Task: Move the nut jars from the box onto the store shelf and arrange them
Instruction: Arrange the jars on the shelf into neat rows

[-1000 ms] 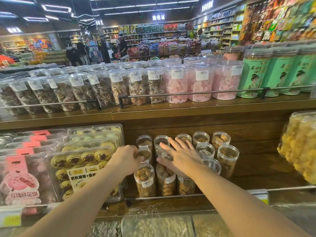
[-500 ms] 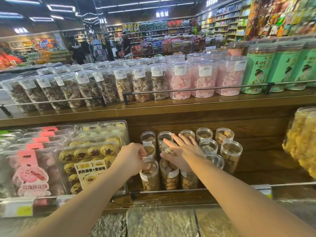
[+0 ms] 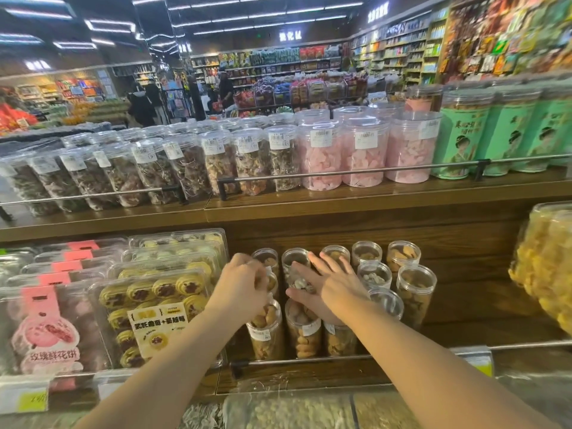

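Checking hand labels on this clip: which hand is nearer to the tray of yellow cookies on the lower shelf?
Left. The left hand is curled among the nut jars just right of the cookie tray. The right hand lies spread over jars further right, with the left hand between it and the tray.

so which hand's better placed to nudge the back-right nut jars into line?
Right, probably. The right hand lies spread over the middle jars, and the back-right nut jars stand just beyond its fingers. The left hand is curled at the cluster's left edge by the cookie trays, farther off.

left hand (image 3: pixel 244 284) has slid back along the nut jars (image 3: pixel 295 270).
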The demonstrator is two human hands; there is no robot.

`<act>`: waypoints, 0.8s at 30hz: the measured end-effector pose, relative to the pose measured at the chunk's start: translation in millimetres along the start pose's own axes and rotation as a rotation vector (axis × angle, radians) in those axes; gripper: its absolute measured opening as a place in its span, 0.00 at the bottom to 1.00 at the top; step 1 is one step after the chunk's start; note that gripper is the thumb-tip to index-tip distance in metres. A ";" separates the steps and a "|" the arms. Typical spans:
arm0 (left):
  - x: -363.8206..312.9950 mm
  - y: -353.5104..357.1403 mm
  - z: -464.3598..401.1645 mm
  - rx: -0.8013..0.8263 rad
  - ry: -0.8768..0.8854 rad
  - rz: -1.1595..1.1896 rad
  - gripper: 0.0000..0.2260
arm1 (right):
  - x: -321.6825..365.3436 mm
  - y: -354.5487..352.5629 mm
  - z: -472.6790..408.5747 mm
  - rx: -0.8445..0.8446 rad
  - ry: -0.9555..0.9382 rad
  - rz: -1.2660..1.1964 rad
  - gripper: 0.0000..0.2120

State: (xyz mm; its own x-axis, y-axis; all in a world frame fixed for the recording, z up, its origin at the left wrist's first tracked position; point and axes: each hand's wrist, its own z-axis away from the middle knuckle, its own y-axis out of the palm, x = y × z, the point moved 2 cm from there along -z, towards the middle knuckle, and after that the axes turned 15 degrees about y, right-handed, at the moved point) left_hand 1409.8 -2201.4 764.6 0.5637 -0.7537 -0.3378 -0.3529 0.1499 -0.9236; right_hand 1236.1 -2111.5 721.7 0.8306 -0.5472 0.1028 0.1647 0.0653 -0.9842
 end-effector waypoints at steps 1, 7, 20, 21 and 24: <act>-0.9 9.6 -7.9 -0.008 0.022 0.033 0.15 | 0.3 0.0 0.8 -0.006 -0.004 0.008 0.42; 7.2 62.4 -27.5 -0.021 -0.124 0.121 0.23 | -0.8 2.9 -3.4 -0.034 0.001 -0.005 0.33; 9.0 67.5 -28.4 -0.106 -0.032 0.104 0.25 | 19.5 -52.7 -48.4 0.098 -0.118 -0.101 0.28; 9.8 68.1 -28.1 -0.110 -0.029 0.103 0.25 | 21.8 -56.6 -52.2 0.115 -0.108 -0.057 0.28; 12.2 70.0 -28.5 -0.102 -0.030 0.093 0.25 | 23.4 -63.2 -58.3 0.087 -0.055 0.007 0.22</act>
State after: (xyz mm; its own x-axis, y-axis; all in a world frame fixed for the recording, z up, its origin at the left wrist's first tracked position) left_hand 1370.7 -2218.3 701.0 0.5467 -0.7196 -0.4281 -0.4779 0.1517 -0.8652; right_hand 1214.1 -2177.0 777.9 0.8595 -0.5001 0.1056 0.2020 0.1426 -0.9689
